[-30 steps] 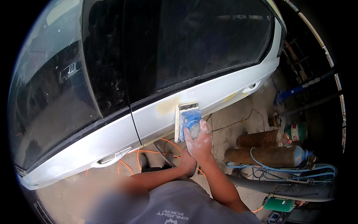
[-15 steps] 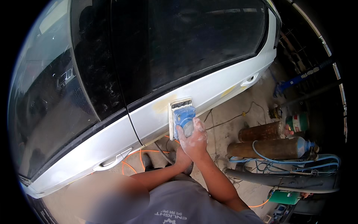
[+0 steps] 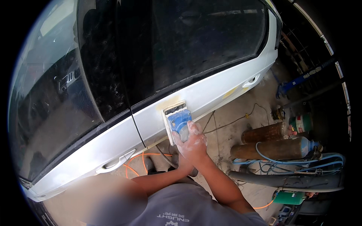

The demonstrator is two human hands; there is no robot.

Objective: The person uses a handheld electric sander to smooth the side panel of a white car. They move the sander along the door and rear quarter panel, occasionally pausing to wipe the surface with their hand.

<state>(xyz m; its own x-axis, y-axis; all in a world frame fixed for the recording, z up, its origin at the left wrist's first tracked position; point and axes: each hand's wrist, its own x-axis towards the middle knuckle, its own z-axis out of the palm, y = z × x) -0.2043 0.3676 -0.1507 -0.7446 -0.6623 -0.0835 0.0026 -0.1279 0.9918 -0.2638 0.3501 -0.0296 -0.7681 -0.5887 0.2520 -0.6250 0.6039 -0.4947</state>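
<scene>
A blue sander (image 3: 178,119) with a pale rectangular pad is against the silver-white car door (image 3: 211,88), just below the window. My right hand (image 3: 194,143), dusted white, is wrapped round the sander's rounded end, thumb on its left side. My left hand (image 3: 184,166) is tucked behind and below the right wrist, near the sander's lower end. Its fingers are hidden, so what they grip does not show. A yellowish sanded patch (image 3: 168,103) lies on the door beside the pad's top edge. A dark hose or cable (image 3: 163,153) hangs below the sander.
An orange hose (image 3: 132,170) loops on the floor near my feet. To the right lie two rusty cylinders (image 3: 264,134), blue hoses (image 3: 324,160) and a thick dark tube (image 3: 279,180). A blue jack handle (image 3: 301,81) stands farther back. A thin cable (image 3: 230,122) crosses the floor.
The sander and my right hand have shifted slightly left along the door. My left hand stays tucked behind the right wrist.
</scene>
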